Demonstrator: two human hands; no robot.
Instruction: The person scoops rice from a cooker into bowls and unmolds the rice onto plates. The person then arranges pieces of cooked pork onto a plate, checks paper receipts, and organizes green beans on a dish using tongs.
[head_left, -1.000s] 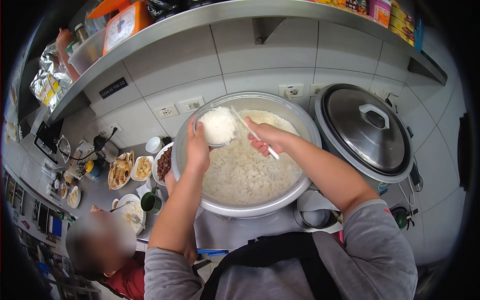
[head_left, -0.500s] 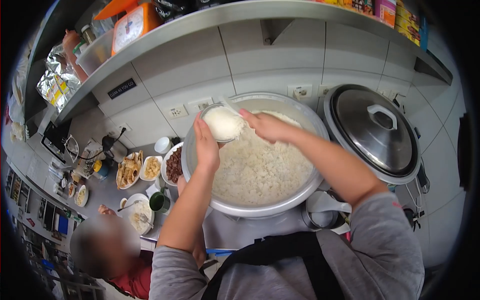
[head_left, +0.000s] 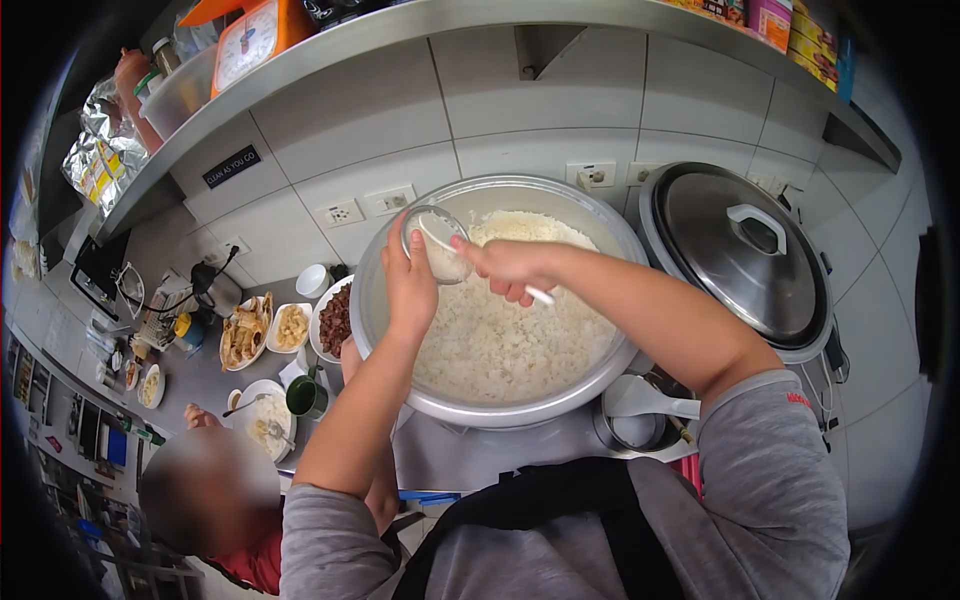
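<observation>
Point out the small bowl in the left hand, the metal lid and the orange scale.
Small bowl (head_left: 430,208): head view, on its far rim.
Metal lid (head_left: 735,260): head view, on its top, beside the handle.
Orange scale (head_left: 247,45): head view, on its dial face.

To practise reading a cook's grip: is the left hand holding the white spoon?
No, the right hand holds it; the left hand holds the bowl.

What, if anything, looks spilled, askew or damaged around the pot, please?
Nothing stands out. The bowl is tilted, but the left hand supports it over the pot, and I can see no rice spilled beside that. The lid appears seated on the cooker.
</observation>
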